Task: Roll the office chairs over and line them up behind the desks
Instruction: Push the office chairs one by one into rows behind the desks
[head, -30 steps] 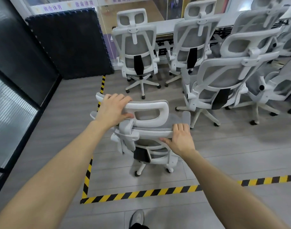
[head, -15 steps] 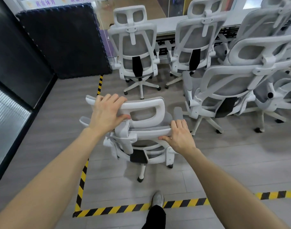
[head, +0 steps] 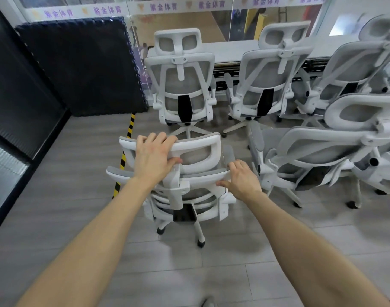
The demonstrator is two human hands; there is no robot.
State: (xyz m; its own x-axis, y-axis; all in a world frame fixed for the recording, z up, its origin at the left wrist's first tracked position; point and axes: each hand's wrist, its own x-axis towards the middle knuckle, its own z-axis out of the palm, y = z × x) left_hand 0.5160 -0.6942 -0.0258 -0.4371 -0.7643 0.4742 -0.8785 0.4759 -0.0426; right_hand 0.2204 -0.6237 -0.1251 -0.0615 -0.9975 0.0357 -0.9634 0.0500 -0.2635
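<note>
My left hand [head: 153,159] sits on the headrest of the near chair [head: 185,196]; my right hand [head: 241,181] is on the top edge of its backrest, to the right. Directly beyond it, the far-left chair [head: 182,85] stands at the counter [head: 231,49], with the second chair [head: 268,80] to its right. Right of my chair, a cluster of chairs [head: 336,151]. Floor tape [head: 124,154] runs left of my chair toward the mat [head: 78,65] leaning far left.

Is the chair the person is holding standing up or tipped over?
Standing up. The held chair has its wheels on the floor, backrest upward; the left hand grips its headrest and the right hand its backrest top.
</note>
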